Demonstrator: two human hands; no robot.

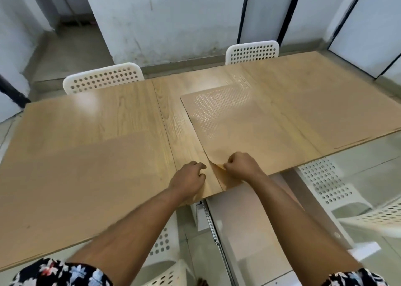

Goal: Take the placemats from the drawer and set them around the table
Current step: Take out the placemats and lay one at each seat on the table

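We see wooden table (86, 155) spanning view. Tan placemat (238, 129) lies flat on table, right of centre, near corner reaching near edge. White perforated chairs (103, 78) stand along far edge. Open drawer (249, 231) sits below near edge. Our right hand (239, 166) pinches placemat's near corner, lifting it. Our left hand (188, 178) rests curled on table beside, grasping nothing.
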